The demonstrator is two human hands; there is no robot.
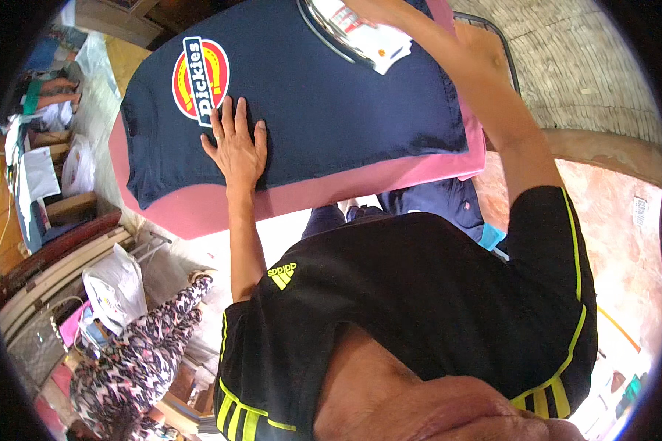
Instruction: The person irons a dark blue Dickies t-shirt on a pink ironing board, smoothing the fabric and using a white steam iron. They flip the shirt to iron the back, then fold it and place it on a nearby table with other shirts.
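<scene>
A dark navy shirt [309,110] with a red, yellow and white printed emblem lies spread over a pink ironing board [180,220]. Palm down, my left hand [239,147] rests on the cloth, fingers spread, its tips touching the emblem's lower edge. At the far edge of the view, my right hand [368,10] is closed over a white clothes iron [382,51] with a shiny metal rim. The iron sits on the shirt's far right part. The top of the picture cuts off some of that hand and the iron's front.
Dark folded cloth [441,206] hangs below the board's near right side. A person in patterned clothes [143,353] is at the lower left, beside a white plastic bag [114,287]. Wooden shelving with papers and bags stands left. A woven wall or mat [588,66] is at far right.
</scene>
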